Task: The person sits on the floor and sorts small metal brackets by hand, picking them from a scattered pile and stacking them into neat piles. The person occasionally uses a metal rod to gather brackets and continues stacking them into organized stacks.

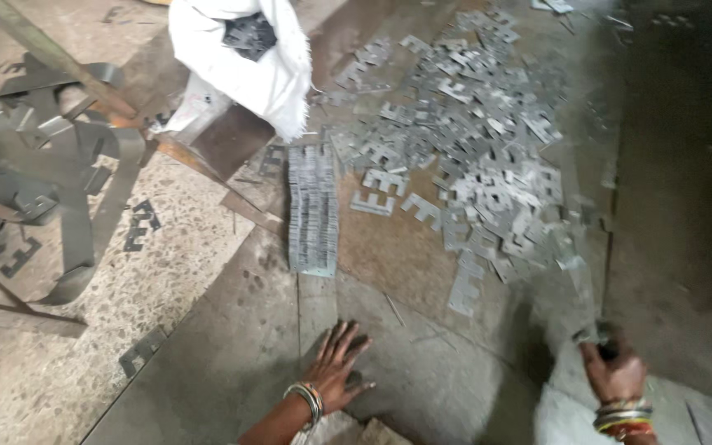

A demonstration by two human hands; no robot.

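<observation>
My left hand [335, 367] lies flat on a grey metal sheet [241, 346] on the floor, fingers spread, holding nothing. A neat row of stacked E-shaped metal stampings [313, 208] lies just beyond it. My right hand [611, 371], with bangles at the wrist, is closed around a small dark metal piece [605, 336] at the near edge of a wide scattered pile of loose E-shaped stampings [480, 156].
A white sack [245, 62] holding more stampings stands at the back. Curled metal scrap strips [51, 173] lie at the left on speckled floor. A rusty sheet [397, 247] lies under the pile. A dark surface [686, 206] rises at the right.
</observation>
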